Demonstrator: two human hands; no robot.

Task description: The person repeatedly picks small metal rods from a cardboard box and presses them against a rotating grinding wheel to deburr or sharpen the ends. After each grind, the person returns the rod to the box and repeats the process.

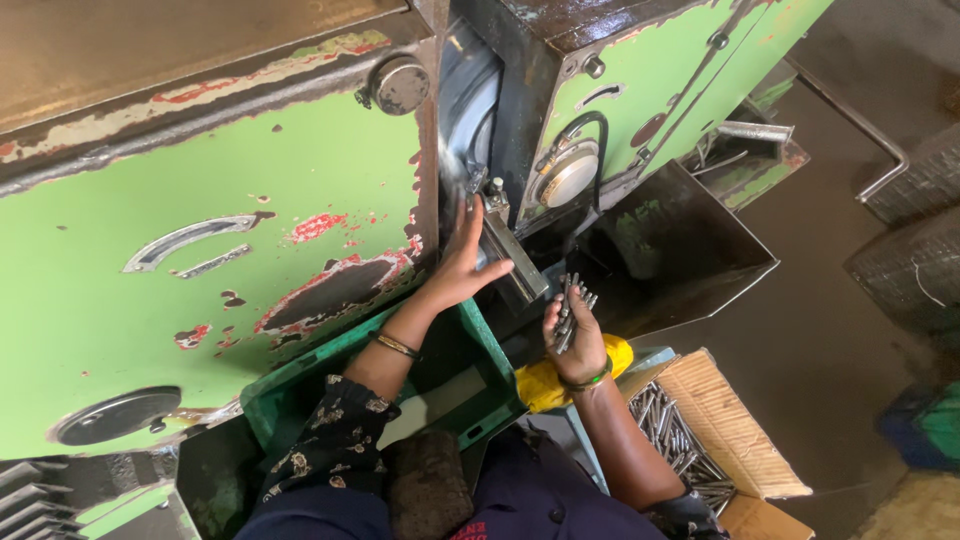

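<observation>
1. Cardboard box (735,425), brown and open, sits below the right hand (575,335) and is well stocked with metal rods (680,450), so much feeding seems left.
2. Right fingers (555,312) curl around a bundle of pins (570,310).
3. Left hand (462,265) lies flat, fingers (470,215) spread and released, against the steel guide (510,255).
4. Beyond the fingertips, the chipped green machine (230,260) carries blank curved metal plates (185,240).

A factory workshop: chipped green machine (230,250) (oily, worn), boxed metal rods (680,450).
</observation>
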